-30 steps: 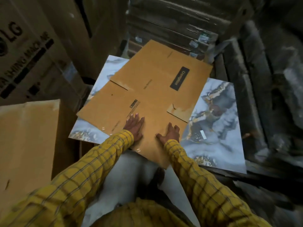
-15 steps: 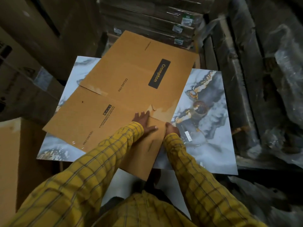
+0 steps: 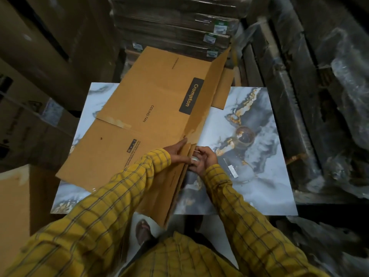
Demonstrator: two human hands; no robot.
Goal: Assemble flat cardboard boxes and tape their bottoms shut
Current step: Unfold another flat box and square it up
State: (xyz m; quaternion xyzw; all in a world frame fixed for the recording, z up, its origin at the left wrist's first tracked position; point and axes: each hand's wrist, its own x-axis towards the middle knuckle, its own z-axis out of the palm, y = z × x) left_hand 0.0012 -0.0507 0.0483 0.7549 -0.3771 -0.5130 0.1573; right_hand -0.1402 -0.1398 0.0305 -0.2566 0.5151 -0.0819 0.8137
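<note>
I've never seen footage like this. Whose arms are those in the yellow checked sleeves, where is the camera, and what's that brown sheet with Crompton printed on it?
No machine here: a person wears a camera on the head, looking down at their own arms. The brown sheet is a flattened cardboard box, lying on a marble-patterned board. Its right edge is lifted, so one panel stands up. The left hand lies with straight fingers on the cardboard near that fold. The right hand curls at the box's edge; something pale shows between its fingers, too blurred to name. Bundled packs are stacked behind.
</note>
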